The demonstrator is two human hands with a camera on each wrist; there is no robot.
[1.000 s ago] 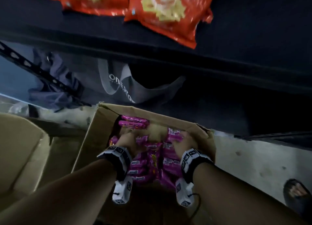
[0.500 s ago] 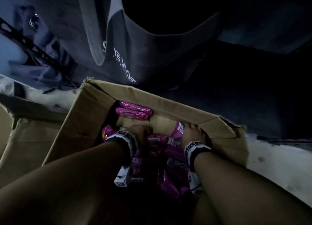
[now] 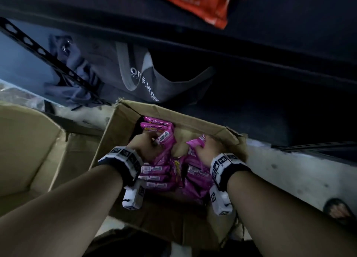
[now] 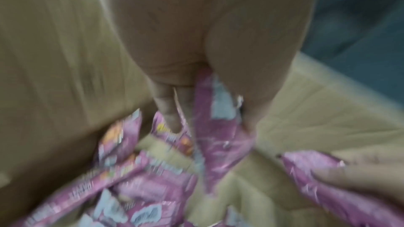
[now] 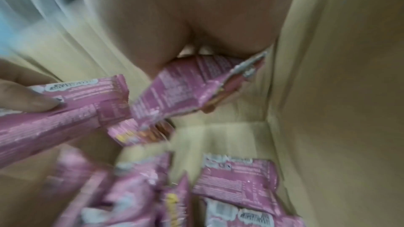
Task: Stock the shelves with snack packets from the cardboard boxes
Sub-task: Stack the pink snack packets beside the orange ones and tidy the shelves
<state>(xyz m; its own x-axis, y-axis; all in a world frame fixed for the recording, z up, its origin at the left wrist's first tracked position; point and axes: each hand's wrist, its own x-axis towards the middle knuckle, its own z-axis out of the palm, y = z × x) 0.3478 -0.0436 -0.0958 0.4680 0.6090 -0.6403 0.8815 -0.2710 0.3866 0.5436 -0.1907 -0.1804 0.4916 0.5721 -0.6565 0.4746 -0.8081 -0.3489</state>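
An open cardboard box [image 3: 204, 125] on the floor holds several pink snack packets [image 3: 160, 177]. Both hands are inside it. My left hand [image 3: 144, 144] grips a bunch of pink packets [image 3: 166, 141], seen in the left wrist view as a packet [image 4: 218, 127] pinched between thumb and fingers. My right hand [image 3: 209, 150] holds another pink packet [image 3: 196, 144] by its end; the right wrist view shows that packet [image 5: 192, 91] under the thumb. Loose packets [image 5: 236, 184] lie on the box bottom. Above, a dark shelf [image 3: 280, 11] carries an orange snack bag [image 3: 199, 2].
A second cardboard box [image 3: 27, 146] stands open at the left. A grey bag with white lettering [image 3: 143, 79] sits under the shelf behind the box, beside a black perforated shelf strut [image 3: 48, 58]. A sandalled foot [image 3: 338, 210] is on the pale floor at the right.
Both hands have closed on pink packets and lifted them up from the pile. The head view has tilted back up, bringing the shelf and orange bag into sight again.
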